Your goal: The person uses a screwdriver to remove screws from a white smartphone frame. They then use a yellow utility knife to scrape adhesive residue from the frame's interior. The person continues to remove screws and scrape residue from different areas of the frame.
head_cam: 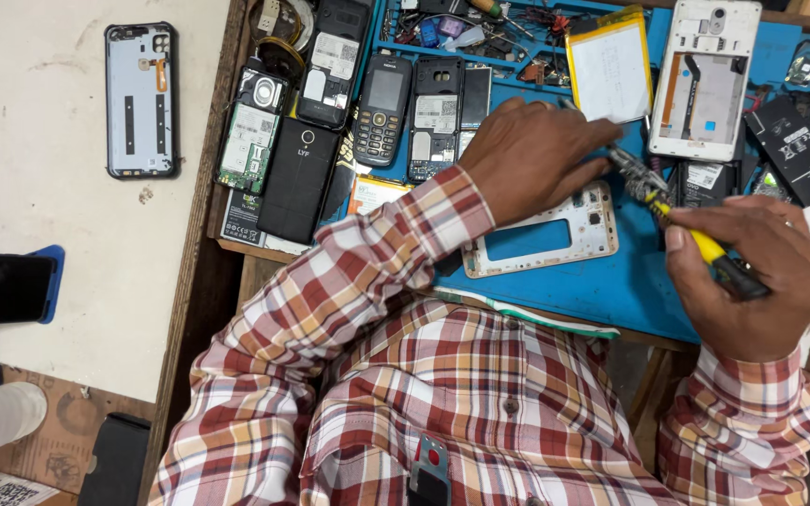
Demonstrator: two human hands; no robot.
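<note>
My left hand point(527, 155) rests on a white phone frame point(541, 239) lying on the blue work mat point(592, 286), its fingers pinching a small part at the frame's upper right corner. My right hand point(752, 272) grips a yellow-handled screwdriver point(696, 242), whose metal tip points up-left to where my left fingers meet. Both sleeves are red, white and brown plaid.
Keypad phones point(382, 108), opened phone backs point(435, 117) and a circuit board point(250, 131) lie at the mat's left. A flat battery point(609, 70), a white phone shell point(705, 80) and a black battery point(792, 150) sit behind. A blue-grey back cover point(141, 101) lies on the white table.
</note>
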